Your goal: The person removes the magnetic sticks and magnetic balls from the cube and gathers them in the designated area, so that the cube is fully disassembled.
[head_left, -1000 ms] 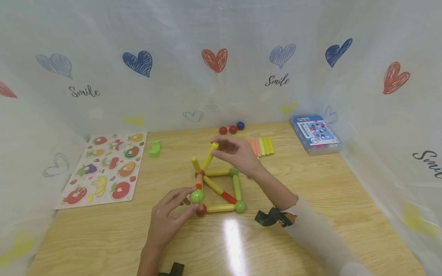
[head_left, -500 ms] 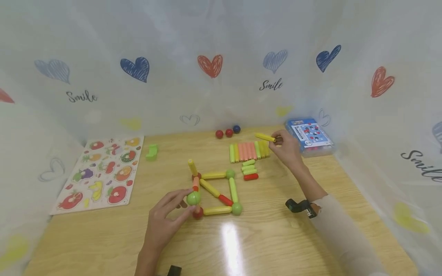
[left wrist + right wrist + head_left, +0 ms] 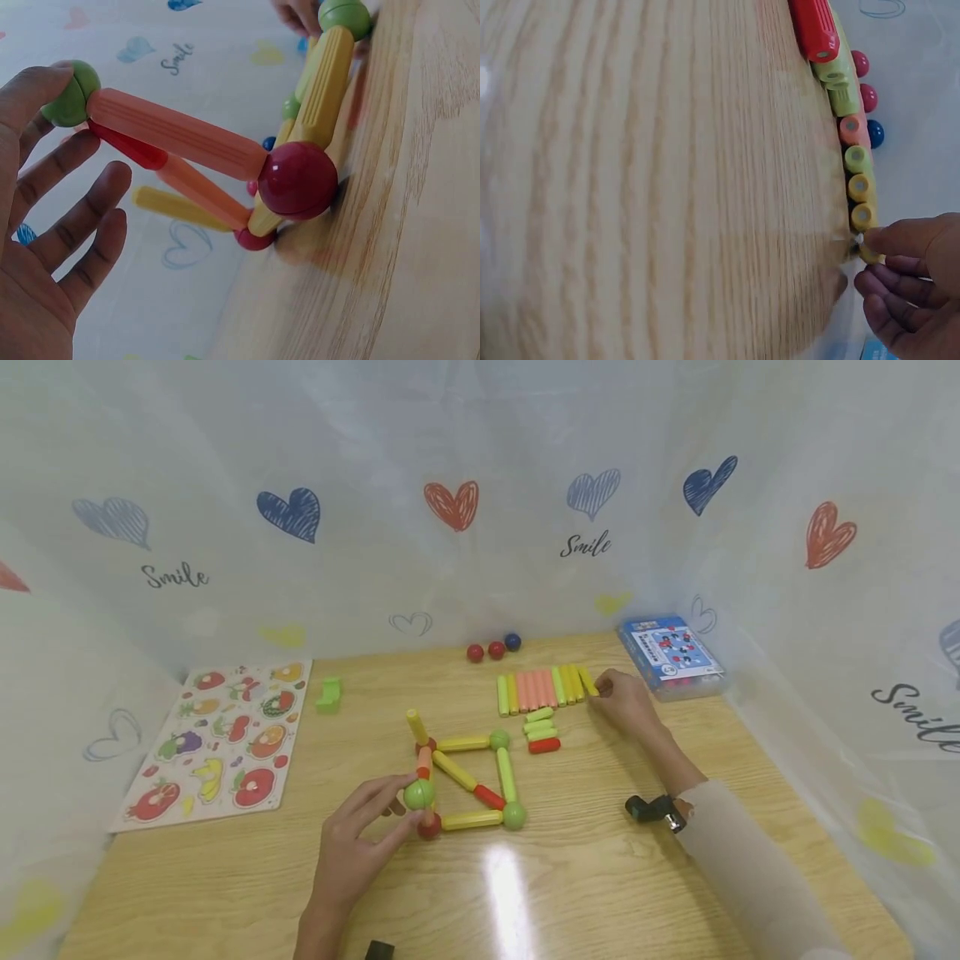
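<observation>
My left hand pinches a green ball between thumb and fingers. That ball tops a raised corner of a rod-and-ball frame, joined to an orange rod and a red rod. Two red balls anchor the frame on the table, with yellow rods and green balls making a square. One yellow rod sticks up at the rear left corner. At the right end of the rod row, my right hand pinches a yellow rod, slightly tilted against the row.
Several short green rods and a red one lie before the row. Loose red balls and a blue ball sit behind. A blue box stands right; a fruit board and green block lie left.
My right hand has carried the yellow rod from the frame's rear left corner rightward, then lowered it beside the row. My left hand keeps its pinch on the green ball.
</observation>
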Motion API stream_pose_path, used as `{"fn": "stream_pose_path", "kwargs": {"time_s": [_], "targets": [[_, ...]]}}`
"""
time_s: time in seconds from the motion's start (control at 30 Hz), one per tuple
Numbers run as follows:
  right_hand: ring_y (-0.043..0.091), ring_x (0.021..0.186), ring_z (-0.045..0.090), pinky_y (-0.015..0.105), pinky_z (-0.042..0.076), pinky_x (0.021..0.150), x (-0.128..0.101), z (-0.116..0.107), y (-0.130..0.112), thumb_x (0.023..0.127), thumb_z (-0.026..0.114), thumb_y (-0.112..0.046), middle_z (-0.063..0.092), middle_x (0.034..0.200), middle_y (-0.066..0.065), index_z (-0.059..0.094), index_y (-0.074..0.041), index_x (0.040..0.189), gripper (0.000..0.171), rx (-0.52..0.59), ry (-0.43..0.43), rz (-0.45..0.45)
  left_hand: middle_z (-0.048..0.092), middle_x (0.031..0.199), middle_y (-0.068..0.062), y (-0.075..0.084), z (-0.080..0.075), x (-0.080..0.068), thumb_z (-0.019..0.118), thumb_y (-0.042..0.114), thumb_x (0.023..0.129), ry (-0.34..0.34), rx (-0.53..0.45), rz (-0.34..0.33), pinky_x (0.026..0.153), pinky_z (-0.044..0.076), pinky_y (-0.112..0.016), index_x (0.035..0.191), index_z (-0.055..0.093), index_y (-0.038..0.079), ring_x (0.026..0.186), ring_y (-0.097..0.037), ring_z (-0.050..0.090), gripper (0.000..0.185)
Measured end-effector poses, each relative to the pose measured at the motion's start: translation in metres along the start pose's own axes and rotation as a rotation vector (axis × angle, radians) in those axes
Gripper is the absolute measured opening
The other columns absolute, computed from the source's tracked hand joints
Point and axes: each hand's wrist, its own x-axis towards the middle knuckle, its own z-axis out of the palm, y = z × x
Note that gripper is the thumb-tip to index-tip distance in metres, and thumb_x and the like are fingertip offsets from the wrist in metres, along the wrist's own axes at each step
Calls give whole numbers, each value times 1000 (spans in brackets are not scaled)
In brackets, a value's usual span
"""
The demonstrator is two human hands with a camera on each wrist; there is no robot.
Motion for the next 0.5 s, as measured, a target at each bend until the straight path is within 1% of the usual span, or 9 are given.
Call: {"fn": "stream_pose_path", "kwargs": {"time_s": [0.03,0.1,0.17,0.2,0.27,0.33,0.4,0.43,0.5], "targets": [[28,87,59,40,49,78,0,1,1,82,69,-14,63,95,15,61,2,101,26,21,-24,0,63,104,-5,-2,0,-1,78,-6,63,-1,4,-4,67,46,-16,111,66,5,73,-16,56,50],[28,90,60,40,49,80,-2,2,2,85,65,-15,64,97,15,61,1,105,26,47,-35,11,62,106,-3,-9,1,-4,79,-2,65,-5,16,-14,67,47,-17,112,65,8,74,-15,56,50],[27,92,59,41,48,81,-3,0,-2,88,60,-16,63,99,13,61,-1,108,26,55,-21,23,61,108,0,-17,3,-7,80,3,67,-12,25,-27,68,48,-19,114,65,11,75,-13,56,50],[28,92,58,41,48,81,-5,-1,-7,88,58,-16,63,99,13,61,-1,108,25,54,-4,16,61,108,1,-16,2,-7,80,2,67,-14,25,-31,67,48,-19,114,65,11,75,-12,56,50],[28,92,58,42,48,80,-9,-2,-21,89,56,-16,62,98,13,61,-1,108,25,49,31,-22,61,109,2,-21,3,-9,80,4,68,-17,30,-34,68,48,-18,115,65,13,76,-11,56,51],[26,90,58,40,48,77,-13,2,-41,89,56,-16,61,98,11,62,-1,107,24,38,39,-106,62,108,0,-15,2,-6,80,1,66,-15,23,-29,67,48,-18,114,65,11,75,-13,56,51],[22,86,59,37,50,75,-19,10,-64,88,58,-14,62,95,9,64,-1,103,21,41,27,-234,62,106,-3,-6,0,-2,79,-4,64,-8,21,-23,67,47,-16,112,66,7,73,-15,56,51],[20,85,59,36,50,75,-22,16,-77,88,59,-13,62,95,8,64,-2,103,20,45,11,-299,62,106,-3,-5,0,-2,79,-4,64,-8,19,-22,68,46,-14,112,66,7,73,-15,56,51],[16,84,59,32,51,74,-29,27,-103,87,61,-12,63,96,6,64,-5,103,18,57,-31,-421,63,104,-5,2,-2,1,78,-7,63,-7,10,-22,68,45,-13,110,66,5,73,-16,56,50]]}}
